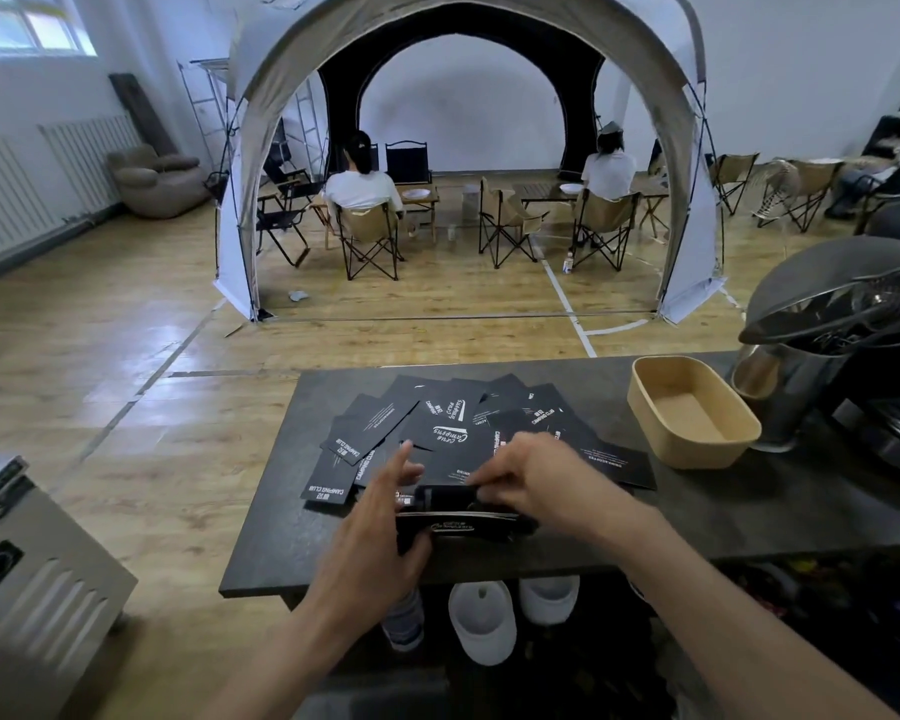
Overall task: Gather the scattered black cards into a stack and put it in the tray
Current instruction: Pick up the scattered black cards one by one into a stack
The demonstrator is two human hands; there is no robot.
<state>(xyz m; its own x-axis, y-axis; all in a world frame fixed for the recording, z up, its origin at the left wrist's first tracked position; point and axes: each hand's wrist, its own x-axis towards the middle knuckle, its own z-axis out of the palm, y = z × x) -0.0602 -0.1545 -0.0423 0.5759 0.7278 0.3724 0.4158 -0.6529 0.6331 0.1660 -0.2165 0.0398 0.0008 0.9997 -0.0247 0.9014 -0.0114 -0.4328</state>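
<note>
On the dark tabletop (pixel 749 506) both hands meet at the near edge around a small stack of black cards (pixel 463 524), which is lifted slightly off the surface and lies crosswise between them; the left hand (pixel 380 517) grips the stack's left end, thumb beneath and fingers curled about it, while its index finger sticks out forward over the cards beyond; the right hand (pixel 536 480) closes over the stack's right end, its bent fingertips pressing on the top card, though blur hides the exact pinch; just beyond the hands the scattered black cards (pixel 437 423) lie overlapping in a loose heap, printed in white, one at the left edge reading "CAMPING CLUB"; the tray (pixel 697 452), a tan oblong with rounded corners, sits on the table to the right of the heap, apart from the cards, with nothing in it; just beside the tray stands a steel jug (pixel 772 407) and a black and steel machine (pixel 853 314); under the table show two white caps (pixel 481 623); a grey metal case (pixel 32 579) stands at the lower left; across the wooden floor a dome tent (pixel 281 59) shelters two seated people (pixel 359 184) on folding camp chairs.
</note>
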